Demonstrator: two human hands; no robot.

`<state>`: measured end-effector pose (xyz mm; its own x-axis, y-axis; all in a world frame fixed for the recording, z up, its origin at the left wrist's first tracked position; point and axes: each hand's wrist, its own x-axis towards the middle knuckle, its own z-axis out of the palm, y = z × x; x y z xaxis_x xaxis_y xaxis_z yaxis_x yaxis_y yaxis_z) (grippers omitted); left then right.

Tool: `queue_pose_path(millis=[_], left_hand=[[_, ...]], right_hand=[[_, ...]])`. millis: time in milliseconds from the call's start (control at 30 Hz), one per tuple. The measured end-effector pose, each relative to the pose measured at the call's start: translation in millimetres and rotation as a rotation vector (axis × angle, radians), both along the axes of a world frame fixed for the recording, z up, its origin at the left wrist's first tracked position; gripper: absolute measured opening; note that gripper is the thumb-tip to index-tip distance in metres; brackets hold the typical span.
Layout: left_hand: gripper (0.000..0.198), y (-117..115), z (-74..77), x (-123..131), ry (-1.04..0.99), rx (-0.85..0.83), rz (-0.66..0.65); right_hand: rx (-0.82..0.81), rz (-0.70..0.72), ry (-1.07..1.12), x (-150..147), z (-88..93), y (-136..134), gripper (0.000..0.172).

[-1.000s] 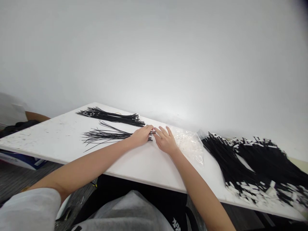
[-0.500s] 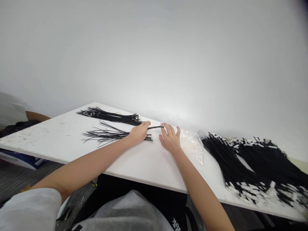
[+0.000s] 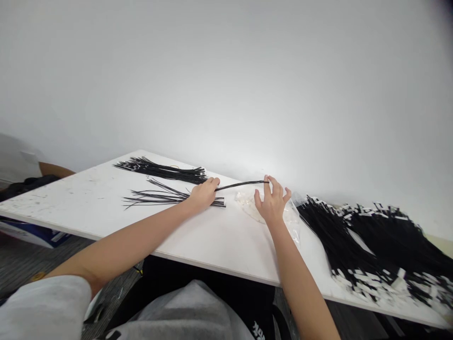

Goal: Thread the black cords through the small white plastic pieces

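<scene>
My left hand [image 3: 204,192] is closed around thin black cables [image 3: 155,198], whose loose ends fan out to the left over the white table. A few short, even ends stick out below its fingers on the right. From the top of that hand a few black cables [image 3: 240,184] stretch rightward, raised above the table. Their far end is caught between the fingertips of my right hand [image 3: 272,202], whose thumb and little finger stand apart. Under and beside my right hand lies a clear plastic bag [image 3: 293,222] with small pale pieces in it.
A second bundle of black cables [image 3: 161,170] lies behind my left hand. On the right, large piles of black cables [image 3: 396,241] with white connector ends reach the front edge of the table [image 3: 212,264]. A pale wall [image 3: 226,85] rises behind.
My right hand has moved to the right along with the end of the cables, so a longer stretch now shows between my hands. Fewer cables spread out left of my left hand, which stays in place.
</scene>
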<state>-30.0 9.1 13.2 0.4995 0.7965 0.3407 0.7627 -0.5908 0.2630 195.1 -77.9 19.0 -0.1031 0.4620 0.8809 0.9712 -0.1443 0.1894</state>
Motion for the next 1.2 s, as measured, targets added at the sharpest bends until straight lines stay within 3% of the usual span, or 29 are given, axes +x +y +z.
queue_pose_path(millis=[467,833,1033,1200], left_hand=[[0.032,2,-3.3,-3,0.000,0.017,-0.021],[0.030,1,-1.8,-3,0.016,-0.003,-0.077],[0.019,0,-6.0,-2,0.044,0.005,-0.320],[0.024,-1,-7.9,-1,0.078,0.028,-0.447]], right_hand=[[0.080,-0.070,0.098,38,0.1,0,0.050],[0.146,-0.096,0.221,45,-0.6,1,0.061],[0.187,-0.081,0.365,52,1.8,-1,0.063],[0.196,-0.079,0.464,57,2.9,-3,0.064]])
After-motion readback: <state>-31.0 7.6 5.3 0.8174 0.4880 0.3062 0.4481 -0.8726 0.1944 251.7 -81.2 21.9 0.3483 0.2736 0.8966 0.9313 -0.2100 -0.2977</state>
